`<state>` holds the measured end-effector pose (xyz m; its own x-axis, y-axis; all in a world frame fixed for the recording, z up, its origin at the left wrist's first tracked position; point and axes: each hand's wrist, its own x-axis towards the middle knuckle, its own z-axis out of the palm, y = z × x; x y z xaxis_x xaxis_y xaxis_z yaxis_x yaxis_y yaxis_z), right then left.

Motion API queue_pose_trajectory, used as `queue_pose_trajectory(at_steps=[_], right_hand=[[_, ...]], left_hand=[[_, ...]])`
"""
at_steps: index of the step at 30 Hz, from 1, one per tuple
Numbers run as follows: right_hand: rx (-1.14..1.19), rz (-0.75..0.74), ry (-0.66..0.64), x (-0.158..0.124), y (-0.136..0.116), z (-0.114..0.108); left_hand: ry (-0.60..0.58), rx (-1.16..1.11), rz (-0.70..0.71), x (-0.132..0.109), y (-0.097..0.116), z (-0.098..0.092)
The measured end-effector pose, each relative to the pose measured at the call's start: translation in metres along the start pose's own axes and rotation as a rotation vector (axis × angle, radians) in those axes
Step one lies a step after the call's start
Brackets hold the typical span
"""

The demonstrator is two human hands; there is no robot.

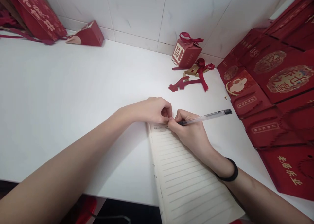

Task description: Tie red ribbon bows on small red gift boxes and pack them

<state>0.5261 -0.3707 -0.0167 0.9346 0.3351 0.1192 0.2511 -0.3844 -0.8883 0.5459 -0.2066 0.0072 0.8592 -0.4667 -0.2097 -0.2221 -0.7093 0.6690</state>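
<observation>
A ruled notebook (186, 184) lies at a slant on the white table, with a few small handwritten marks near its top line. My right hand (193, 132) is closed around a clear pen (208, 116) with a black grip and black end cap; the pen's tip is hidden behind my thumb, close to the top of the page. Across the notebook's upper edge rests my left hand (154, 110), its fingers curled and its thumb bent in, holding the page there. The two thumbs nearly meet.
Behind my hands stand a red gift box (188, 53) with a bow and loose red ribbons (202, 75). Red paper bags (267, 125) line the right side. At the back left are another red bag (41, 16) and a red wedge-shaped box (89, 34). A tiled wall (137, 14) bounds the table.
</observation>
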Motion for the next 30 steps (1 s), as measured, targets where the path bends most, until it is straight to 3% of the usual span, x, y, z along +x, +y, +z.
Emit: queue_pose_trajectory(at_steps=[23,26,30], right_hand=[[0.003,0.012,0.041,-0.001,0.001,0.002],[0.129,0.067,0.043,0.001,0.002,0.000],[0.404,0.166,0.137,0.005,0.004,-0.010]], left_hand=[[0.006,-0.001,0.008,0.000,-0.002,0.001],[0.013,-0.008,0.011,0.000,-0.002,0.002],[0.010,-0.034,0.006,-0.001,-0.002,0.001]])
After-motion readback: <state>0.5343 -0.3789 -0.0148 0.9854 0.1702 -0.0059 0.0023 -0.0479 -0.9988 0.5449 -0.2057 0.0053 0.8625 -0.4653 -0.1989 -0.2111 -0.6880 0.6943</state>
